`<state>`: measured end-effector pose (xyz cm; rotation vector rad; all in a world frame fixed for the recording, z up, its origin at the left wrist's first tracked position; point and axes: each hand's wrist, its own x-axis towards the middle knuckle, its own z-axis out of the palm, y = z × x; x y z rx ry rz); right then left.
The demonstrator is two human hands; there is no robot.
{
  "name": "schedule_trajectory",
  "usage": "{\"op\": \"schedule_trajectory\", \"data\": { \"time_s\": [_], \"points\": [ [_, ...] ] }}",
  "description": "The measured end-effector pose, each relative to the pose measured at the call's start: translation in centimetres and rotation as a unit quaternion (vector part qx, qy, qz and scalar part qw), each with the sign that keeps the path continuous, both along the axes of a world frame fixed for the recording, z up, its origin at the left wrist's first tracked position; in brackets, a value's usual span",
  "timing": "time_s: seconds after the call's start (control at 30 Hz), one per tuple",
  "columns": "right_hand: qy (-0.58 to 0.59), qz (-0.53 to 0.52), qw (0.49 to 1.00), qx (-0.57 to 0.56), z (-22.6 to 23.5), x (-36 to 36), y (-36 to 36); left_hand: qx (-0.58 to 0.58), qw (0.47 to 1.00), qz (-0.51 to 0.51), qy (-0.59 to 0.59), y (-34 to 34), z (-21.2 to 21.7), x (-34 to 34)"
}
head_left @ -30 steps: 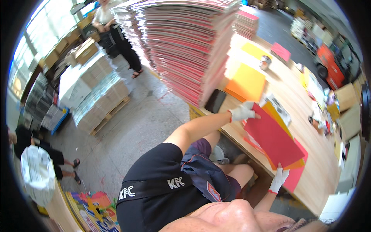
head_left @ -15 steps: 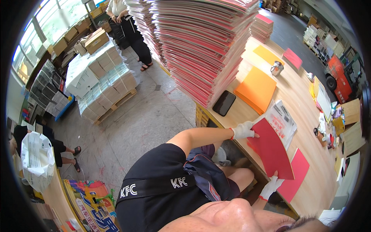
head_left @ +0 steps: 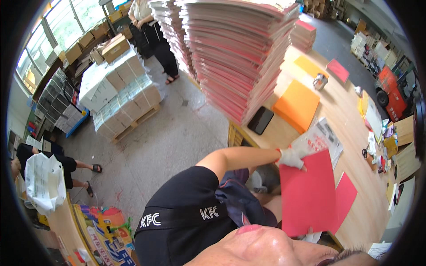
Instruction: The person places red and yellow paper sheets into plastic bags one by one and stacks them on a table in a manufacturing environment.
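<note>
A red sheet of card or paper [head_left: 307, 193] is tilted up in front of me over the near table edge. My left hand [head_left: 292, 158], in a white glove with bare fingertips, is closed on its upper left edge. My right hand [head_left: 313, 236], also gloved, is at the sheet's lower edge; a fingertip shows over the edge, and the rest is mostly hidden. Another red sheet [head_left: 347, 195] lies on the table, partly covered by the raised one. Beyond my left hand lies a printed paper packet [head_left: 329, 135] with red and black marks.
A tall stack of red-and-white sheets [head_left: 235, 57] stands at the table's far left, beside a black phone [head_left: 260, 120] and an orange stack [head_left: 296, 105]. A metal cup [head_left: 320, 81] sits farther back. Left on the floor is a loaded pallet [head_left: 126, 99]. A person [head_left: 157, 40] stands behind it.
The red sheet has swung toward me and leftward, and shows more of its broad face. Both hands moved with it; my right hand has become mostly hidden. The view has shifted slightly.
</note>
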<state>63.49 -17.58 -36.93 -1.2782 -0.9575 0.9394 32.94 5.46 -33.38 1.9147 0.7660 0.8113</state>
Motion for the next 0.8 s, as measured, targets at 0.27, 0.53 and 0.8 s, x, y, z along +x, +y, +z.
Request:
{"op": "schedule_trajectory", "data": {
  "time_s": [0.27,0.53,0.8],
  "points": [
    [0.338,0.067,0.938,0.020,-2.7,4.2,-6.3,0.110,0.968,0.005,0.223,2.6,-2.4,7.6],
    [0.362,0.001,0.931,-0.057,-2.4,3.0,-9.4,0.312,0.886,0.019,0.343,6.5,-10.9,5.9],
    [0.328,0.007,0.941,-0.083,-0.8,0.1,-7.6,0.379,0.856,-0.012,0.352,2.5,-5.5,5.1]
  ]
}}
